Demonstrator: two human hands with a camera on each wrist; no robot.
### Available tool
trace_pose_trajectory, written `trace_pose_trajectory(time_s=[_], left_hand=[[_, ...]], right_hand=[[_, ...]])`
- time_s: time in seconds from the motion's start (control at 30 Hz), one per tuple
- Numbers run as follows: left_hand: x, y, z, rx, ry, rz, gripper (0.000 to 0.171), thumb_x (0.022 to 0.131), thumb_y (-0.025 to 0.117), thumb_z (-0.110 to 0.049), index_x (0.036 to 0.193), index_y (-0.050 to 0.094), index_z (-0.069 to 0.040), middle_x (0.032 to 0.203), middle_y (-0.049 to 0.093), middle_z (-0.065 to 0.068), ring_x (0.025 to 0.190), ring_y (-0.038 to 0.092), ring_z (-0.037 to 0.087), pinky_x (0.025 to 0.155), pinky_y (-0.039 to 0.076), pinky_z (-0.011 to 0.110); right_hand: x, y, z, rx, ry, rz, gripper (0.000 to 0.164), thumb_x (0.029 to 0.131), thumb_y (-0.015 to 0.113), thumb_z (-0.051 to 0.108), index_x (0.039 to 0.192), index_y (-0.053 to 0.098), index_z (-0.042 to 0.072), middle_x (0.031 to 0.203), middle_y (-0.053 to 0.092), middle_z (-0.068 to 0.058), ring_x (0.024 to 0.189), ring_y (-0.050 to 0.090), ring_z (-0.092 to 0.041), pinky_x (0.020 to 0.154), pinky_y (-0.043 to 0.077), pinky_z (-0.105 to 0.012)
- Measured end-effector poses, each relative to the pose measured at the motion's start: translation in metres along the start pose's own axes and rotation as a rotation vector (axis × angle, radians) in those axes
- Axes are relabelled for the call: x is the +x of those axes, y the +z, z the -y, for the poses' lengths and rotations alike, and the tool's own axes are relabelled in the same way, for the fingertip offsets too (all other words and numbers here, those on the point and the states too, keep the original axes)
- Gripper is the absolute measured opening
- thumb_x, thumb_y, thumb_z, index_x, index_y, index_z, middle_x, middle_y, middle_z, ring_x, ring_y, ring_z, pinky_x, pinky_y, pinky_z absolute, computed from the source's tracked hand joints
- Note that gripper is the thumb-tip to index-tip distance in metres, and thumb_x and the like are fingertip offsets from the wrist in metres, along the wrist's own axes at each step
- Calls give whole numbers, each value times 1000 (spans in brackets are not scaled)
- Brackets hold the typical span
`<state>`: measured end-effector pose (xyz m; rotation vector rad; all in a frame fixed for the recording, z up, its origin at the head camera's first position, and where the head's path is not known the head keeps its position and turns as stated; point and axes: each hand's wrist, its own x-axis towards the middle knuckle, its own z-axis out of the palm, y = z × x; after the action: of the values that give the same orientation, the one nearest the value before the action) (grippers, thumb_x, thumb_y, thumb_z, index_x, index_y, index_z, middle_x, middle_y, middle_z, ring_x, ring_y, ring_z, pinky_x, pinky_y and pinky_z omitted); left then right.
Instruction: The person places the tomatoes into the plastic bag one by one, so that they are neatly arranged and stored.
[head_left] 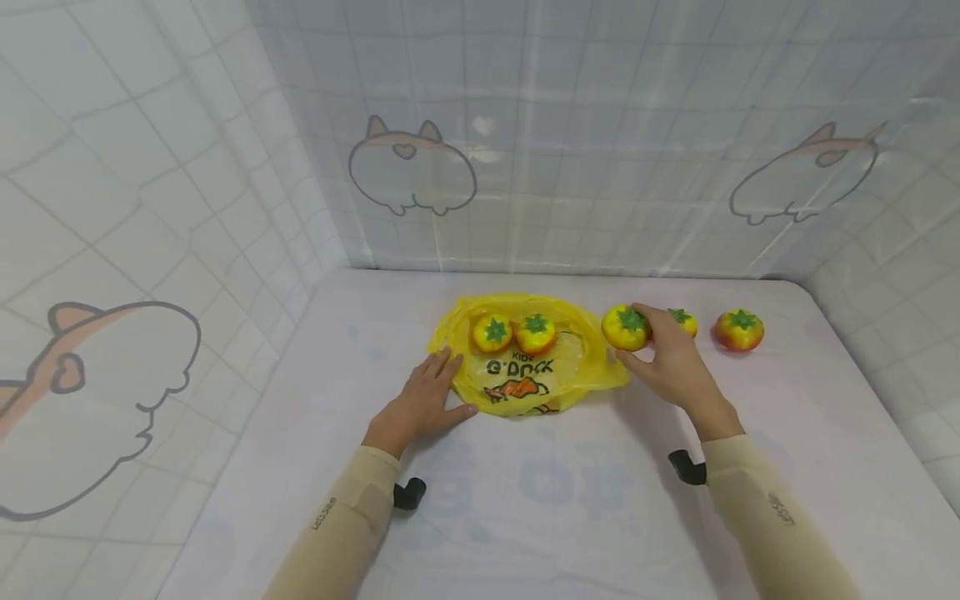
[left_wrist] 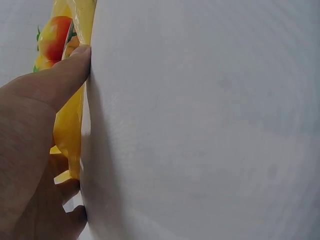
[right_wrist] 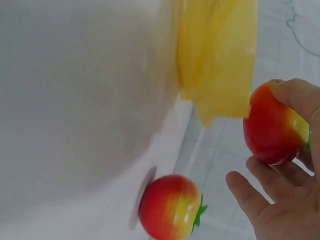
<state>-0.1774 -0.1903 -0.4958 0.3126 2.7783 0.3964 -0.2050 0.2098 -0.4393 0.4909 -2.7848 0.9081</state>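
Note:
My right hand (head_left: pixel 670 358) holds a red-and-yellow tomato (head_left: pixel 625 327) with a green leafy top, at the right end of a yellow plastic bag (head_left: pixel 592 367). The right wrist view has the thumb on one side of this tomato (right_wrist: pixel 272 125) and fingers on the other. Two more tomatoes, a left one (head_left: pixel 492 333) and a right one (head_left: pixel 536 334), lie within the bag's spread opening. Against the bag's left edge rests my left hand (head_left: pixel 426 398), fingers spread and thumb out along the near rim.
Right of the bag, one tomato (head_left: pixel 682 320) is partly hidden behind my right hand, and another tomato (head_left: pixel 739 330) sits farther right. The white-covered table (head_left: pixel 540 517) ends at a tiled-pattern wall sheet (head_left: pixel 555 200) at the back.

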Motion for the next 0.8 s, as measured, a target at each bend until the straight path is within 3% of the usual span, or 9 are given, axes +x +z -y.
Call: trace_pose_trajectory(time_s=[0.4,0.8], left_hand=[[-3,-2,0,-10,0,-5,99,94,60,-67,167,14,-18,174,0,9,159,4,36,126,18,57],[-6,-5,0,-32,26,-11,97,95,61,-64,167,16,-16,174,1,10,159,5,37,126,19,58]], right_hand=[[13,17,13,-11,-55,41,75,91,79,15,153,39,0,149,48,-24,131,51,-42,113,41,-60],[24,27,22,-9,-10,133,76,93,77,22,155,37,4,155,44,-21,139,46,-41,116,37,-60]])
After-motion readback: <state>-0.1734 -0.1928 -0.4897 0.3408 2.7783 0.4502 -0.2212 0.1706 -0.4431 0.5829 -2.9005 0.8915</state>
